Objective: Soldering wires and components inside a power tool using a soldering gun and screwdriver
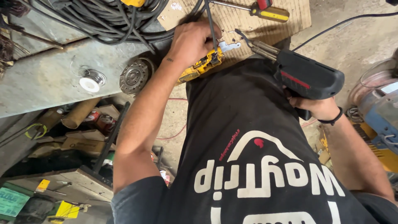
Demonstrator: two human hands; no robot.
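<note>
Nearest to the camera is the person's black shirt [248,145] with white and red print, which I do not copy. Just above the shirt, the left hand [191,41] is closed with curled fingers on a yellow and black tool [203,65] and a black cable [210,25]. At the right edge of the shirt, the right hand [315,107] is clamped on the grip of a dark soldering gun [304,76] with a red stripe; its tip points at a small metal piece [229,45] beside the yellow tool. Left of the shirt, low down, lie brown cardboard boxes [83,141], a cardboard tube [78,113] and a red can [105,122]; what the boxes hold I cannot tell. Farther left is a green label [12,201].
</note>
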